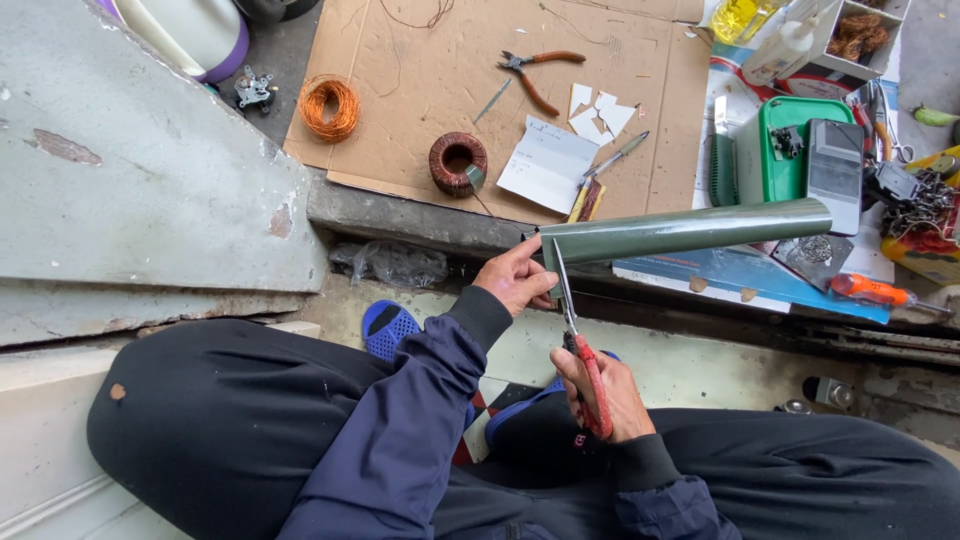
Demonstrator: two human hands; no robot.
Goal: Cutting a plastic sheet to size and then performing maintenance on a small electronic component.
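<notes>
My left hand (515,278) holds the near end of a rolled dark green sheet (690,230) that points to the right above the step. My right hand (600,390) grips red-handled scissors (578,345), whose blades point up and bite into the roll's left edge beside my left fingers. Both arms wear dark blue sleeves above my black trousers.
A cardboard sheet (500,90) carries an orange copper wire coil (330,107), a brown wound coil (458,163), pliers (535,75), paper pieces (548,163) and a pen. A green box (775,150), a phone, a screwdriver (870,291) and bottles lie at right. Blue sandals sit below.
</notes>
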